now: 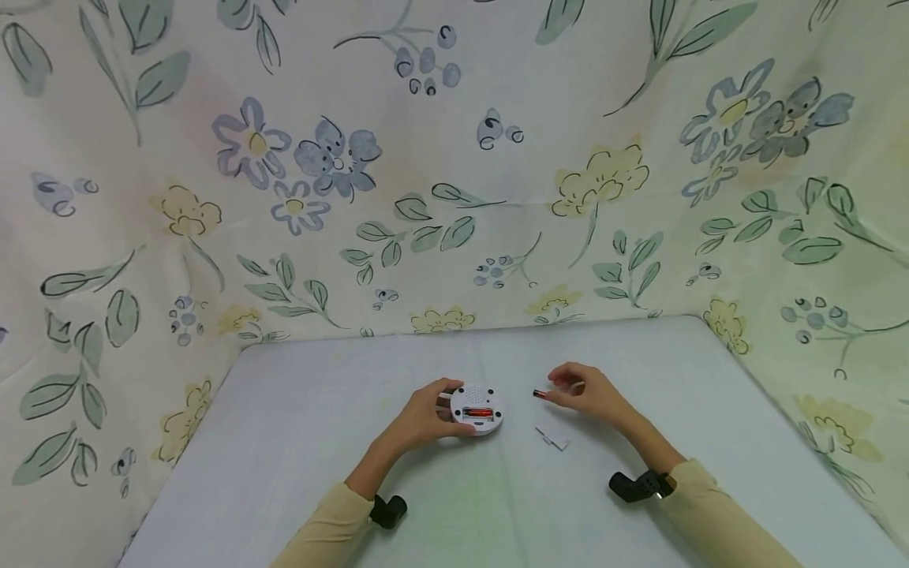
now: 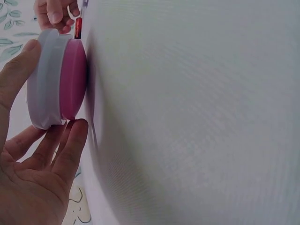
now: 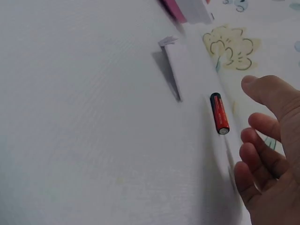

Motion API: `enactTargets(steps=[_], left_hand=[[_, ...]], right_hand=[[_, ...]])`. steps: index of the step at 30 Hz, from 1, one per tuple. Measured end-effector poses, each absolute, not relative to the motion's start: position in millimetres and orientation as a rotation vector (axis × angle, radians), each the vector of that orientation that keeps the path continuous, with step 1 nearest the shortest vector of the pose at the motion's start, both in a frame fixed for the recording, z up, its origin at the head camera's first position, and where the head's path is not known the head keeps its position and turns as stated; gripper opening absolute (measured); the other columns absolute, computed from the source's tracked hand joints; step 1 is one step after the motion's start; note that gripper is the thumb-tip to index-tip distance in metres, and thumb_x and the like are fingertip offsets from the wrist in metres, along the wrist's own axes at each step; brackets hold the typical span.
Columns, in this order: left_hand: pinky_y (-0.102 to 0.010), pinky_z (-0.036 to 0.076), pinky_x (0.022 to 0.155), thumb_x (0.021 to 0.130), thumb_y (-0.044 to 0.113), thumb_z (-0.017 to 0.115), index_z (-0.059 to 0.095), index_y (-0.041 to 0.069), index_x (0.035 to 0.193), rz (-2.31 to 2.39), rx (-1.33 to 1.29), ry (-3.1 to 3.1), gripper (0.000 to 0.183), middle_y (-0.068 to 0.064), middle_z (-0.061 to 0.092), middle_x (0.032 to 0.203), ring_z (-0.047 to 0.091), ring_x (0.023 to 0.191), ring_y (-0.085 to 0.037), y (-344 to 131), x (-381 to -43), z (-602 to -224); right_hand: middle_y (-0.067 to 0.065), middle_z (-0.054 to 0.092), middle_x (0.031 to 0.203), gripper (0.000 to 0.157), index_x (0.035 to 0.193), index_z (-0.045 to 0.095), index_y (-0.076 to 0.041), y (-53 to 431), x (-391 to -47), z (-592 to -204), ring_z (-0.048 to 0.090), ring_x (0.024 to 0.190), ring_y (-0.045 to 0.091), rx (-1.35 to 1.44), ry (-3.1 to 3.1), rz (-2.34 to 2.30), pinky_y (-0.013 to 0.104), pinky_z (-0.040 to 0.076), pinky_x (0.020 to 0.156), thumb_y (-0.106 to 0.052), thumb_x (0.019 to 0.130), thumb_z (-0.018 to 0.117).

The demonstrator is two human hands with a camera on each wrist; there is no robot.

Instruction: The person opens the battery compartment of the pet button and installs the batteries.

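Note:
My left hand (image 1: 422, 412) grips a round white device (image 2: 49, 79) by its edge, thumb on one side and fingers on the other. Its pink side (image 2: 73, 79) faces the table. The back is up, with a speaker grille, dark feet and a battery compartment holding a red battery (image 1: 478, 412). A loose red and black battery (image 3: 219, 114) lies on the white surface to the right of the device. Beside it is my right hand (image 3: 272, 150), fingers loosely bent, with a gap between them and the battery in the right wrist view.
A thin white battery cover (image 1: 551, 439) lies nearer me, between the device and the right hand. The white table (image 1: 341, 379) ends at a flowered curtain (image 1: 440, 260) behind it. Each wrist carries a black camera (image 1: 634, 486).

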State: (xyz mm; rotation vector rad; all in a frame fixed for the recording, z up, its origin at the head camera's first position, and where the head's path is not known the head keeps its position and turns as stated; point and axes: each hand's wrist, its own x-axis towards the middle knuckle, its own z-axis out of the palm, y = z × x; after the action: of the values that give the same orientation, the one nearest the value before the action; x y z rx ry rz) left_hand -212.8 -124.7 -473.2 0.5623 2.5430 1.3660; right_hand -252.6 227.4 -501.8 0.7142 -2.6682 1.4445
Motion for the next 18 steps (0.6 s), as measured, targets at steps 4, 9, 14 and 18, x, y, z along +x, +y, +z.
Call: enactTargets(steps=[4, 9, 14, 18], left_hand=[[-0.038, 0.056, 0.09, 0.078, 0.031, 0.092, 0.054, 0.006, 0.142, 1.357, 0.56, 2.549, 0.078, -0.01, 0.059, 0.131, 0.062, 0.111, -0.027, -124.5, -212.0, -473.0], [-0.038, 0.056, 0.089, 0.078, 0.031, 0.091, 0.054, 0.006, 0.142, 1.363, 0.561, 2.548, 0.078, -0.009, 0.059, 0.13, 0.062, 0.11, -0.027, -124.8, -211.8, -473.4], [-0.038, 0.056, 0.088, 0.078, 0.03, 0.092, 0.054, 0.006, 0.142, 1.367, 0.572, 2.545, 0.078, -0.009, 0.06, 0.129, 0.063, 0.109, -0.026, -125.1, -212.5, -474.6], [-0.037, 0.056, 0.089, 0.078, 0.03, 0.092, 0.054, 0.006, 0.142, 1.367, 0.584, 2.544, 0.078, -0.009, 0.06, 0.129, 0.063, 0.109, -0.027, -124.9, -213.1, -475.5]], right_hand=[[0.005, 0.067, 0.106, 0.035, 0.113, 0.069, -0.003, 228.7, -248.7, -506.2, 0.06, 0.098, 0.024, 0.739, -2.656, 1.354, 0.033, 0.052, 0.082, -0.02, 0.086, 0.084], [0.004, 0.066, 0.104, 0.039, 0.112, 0.069, -0.004, 229.5, -247.5, -509.5, 0.059, 0.096, 0.022, 0.743, -2.644, 1.287, 0.035, 0.051, 0.083, -0.022, 0.083, 0.087], [0.001, 0.065, 0.1, 0.039, 0.109, 0.07, -0.006, 227.0, -247.4, -511.2, 0.058, 0.092, 0.02, 0.739, -2.659, 1.251, 0.035, 0.05, 0.081, -0.021, 0.08, 0.09], [-0.002, 0.064, 0.097, 0.033, 0.105, 0.072, -0.01, 224.0, -248.3, -512.6, 0.057, 0.089, 0.017, 0.743, -2.69, 1.185, 0.034, 0.05, 0.08, -0.021, 0.079, 0.09]])
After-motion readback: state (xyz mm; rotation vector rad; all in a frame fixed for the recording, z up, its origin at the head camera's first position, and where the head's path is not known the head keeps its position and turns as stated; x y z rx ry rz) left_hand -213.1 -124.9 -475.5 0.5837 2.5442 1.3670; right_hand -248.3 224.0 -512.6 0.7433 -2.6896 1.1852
